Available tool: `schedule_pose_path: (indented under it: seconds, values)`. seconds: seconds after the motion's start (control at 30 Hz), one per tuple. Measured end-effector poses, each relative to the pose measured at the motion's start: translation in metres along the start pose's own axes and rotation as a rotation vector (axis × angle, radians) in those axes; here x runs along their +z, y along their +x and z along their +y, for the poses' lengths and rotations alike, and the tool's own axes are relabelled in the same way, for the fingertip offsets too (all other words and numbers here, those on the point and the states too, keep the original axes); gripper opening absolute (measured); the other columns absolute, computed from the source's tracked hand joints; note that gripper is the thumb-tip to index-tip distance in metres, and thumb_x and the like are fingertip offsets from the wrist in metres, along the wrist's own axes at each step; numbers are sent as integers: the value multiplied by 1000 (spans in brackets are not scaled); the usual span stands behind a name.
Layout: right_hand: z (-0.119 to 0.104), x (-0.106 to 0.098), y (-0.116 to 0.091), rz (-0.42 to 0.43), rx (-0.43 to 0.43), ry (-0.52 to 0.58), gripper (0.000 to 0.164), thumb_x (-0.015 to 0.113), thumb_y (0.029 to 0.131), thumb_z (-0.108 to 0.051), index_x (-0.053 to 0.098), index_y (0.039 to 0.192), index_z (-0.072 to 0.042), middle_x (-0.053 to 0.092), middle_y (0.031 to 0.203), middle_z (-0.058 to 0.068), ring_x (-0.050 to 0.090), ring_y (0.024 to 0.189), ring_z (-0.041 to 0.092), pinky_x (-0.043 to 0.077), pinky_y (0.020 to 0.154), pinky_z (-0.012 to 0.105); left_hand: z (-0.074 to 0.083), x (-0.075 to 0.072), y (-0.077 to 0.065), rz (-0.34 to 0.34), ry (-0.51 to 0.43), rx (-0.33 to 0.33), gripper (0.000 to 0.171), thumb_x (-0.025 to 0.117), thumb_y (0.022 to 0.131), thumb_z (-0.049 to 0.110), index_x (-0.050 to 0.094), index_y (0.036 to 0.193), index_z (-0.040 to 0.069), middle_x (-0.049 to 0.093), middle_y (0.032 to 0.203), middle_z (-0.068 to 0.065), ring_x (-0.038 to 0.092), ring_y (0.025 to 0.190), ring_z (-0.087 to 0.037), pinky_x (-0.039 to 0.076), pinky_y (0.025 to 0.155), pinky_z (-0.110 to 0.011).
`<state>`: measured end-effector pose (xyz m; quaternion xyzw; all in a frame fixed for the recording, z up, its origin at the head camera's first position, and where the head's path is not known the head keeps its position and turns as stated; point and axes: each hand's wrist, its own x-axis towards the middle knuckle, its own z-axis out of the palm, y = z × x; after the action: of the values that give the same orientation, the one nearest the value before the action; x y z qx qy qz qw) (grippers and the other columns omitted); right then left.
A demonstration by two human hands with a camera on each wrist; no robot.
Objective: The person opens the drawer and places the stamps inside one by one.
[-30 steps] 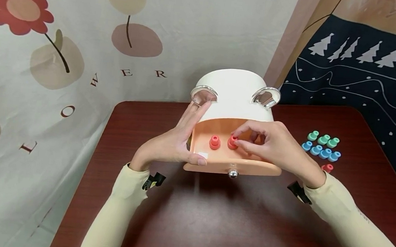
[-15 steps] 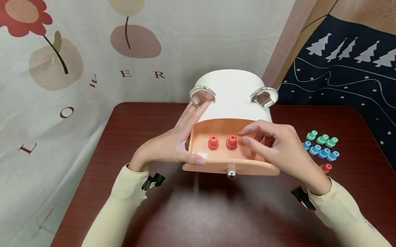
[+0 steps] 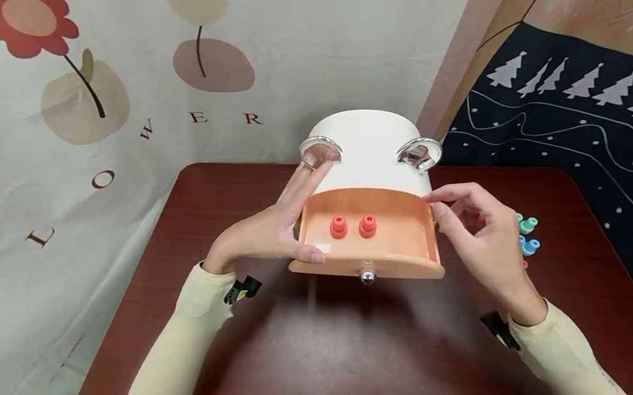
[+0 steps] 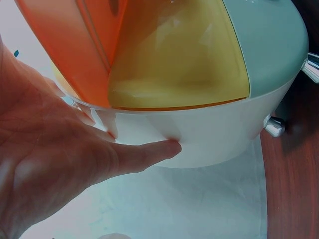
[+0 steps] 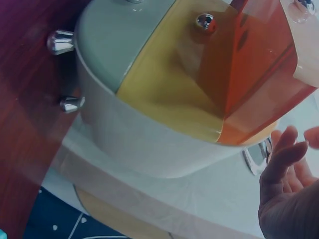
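In the head view a small white drawer cabinet (image 3: 368, 140) stands with its orange top drawer (image 3: 404, 230) pulled out. Two red stepped pegs (image 3: 339, 227) sit upright side by side on the drawer floor. My left hand (image 3: 266, 227) rests along the cabinet's left side, fingers straight against the white wall (image 4: 209, 137), thumb on the drawer's front edge. Beside the drawer's right wall is my right hand (image 3: 485, 237), with thumb and forefinger apart, nothing between them. Both wrist views show a yellow drawer front (image 4: 184, 59) and a green drawer front (image 5: 124, 40) below the orange drawer.
Green pegs (image 3: 528, 225) and blue pegs (image 3: 529, 247) stand on the dark red table (image 3: 336, 362) at the right, partly hidden by my right hand. Silver rings (image 3: 419, 154) stick up from the cabinet. A printed cloth (image 3: 285, 44) hangs behind.
My right hand has let go of the right red peg in the drawer and moved right, out past the drawer's side wall. The left hand keeps its place.
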<state>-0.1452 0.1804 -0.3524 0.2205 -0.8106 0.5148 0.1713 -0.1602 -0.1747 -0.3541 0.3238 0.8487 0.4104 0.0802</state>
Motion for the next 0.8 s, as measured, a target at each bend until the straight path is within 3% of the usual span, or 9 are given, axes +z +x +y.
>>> schedule_pose_path:
  seconds: [0.17, 0.43, 0.6, 0.8]
  values:
    - [10, -3, -5, 51, 29, 21, 24, 70, 103, -3, 79, 125, -6, 74, 103, 7, 64, 75, 15, 51, 62, 20, -1, 0, 0, 3, 1, 14, 140, 66, 74, 99, -6, 176, 35, -10, 180, 11, -23, 162, -13, 4, 127, -66]
    - [21, -8, -16, 140, 109, -8, 19, 71, 103, -2, 77, 121, 0, 73, 99, 0, 54, 74, 14, 41, 57, 21, -2, 1, 0, 0, -8, -10, 139, 66, 74, 98, -6, 176, 35, -11, 180, 11, -22, 162, -11, 6, 127, -65]
    - [25, -10, -22, 214, 125, -33, 17, 71, 101, 1, 76, 117, 5, 65, 91, 1, 48, 70, 13, 39, 59, 20, -1, 1, 1, 1, 2, -8, 139, 66, 75, 97, -6, 176, 35, -12, 180, 12, -23, 162, -12, 5, 127, -65]
    - [31, -14, -30, 241, 177, -68, 19, 71, 101, -1, 75, 119, 4, 56, 83, 1, 46, 71, 12, 38, 56, 18, -2, 1, 1, -5, -6, -11, 139, 68, 76, 95, -6, 176, 35, -13, 180, 12, -24, 161, -13, 3, 127, -66]
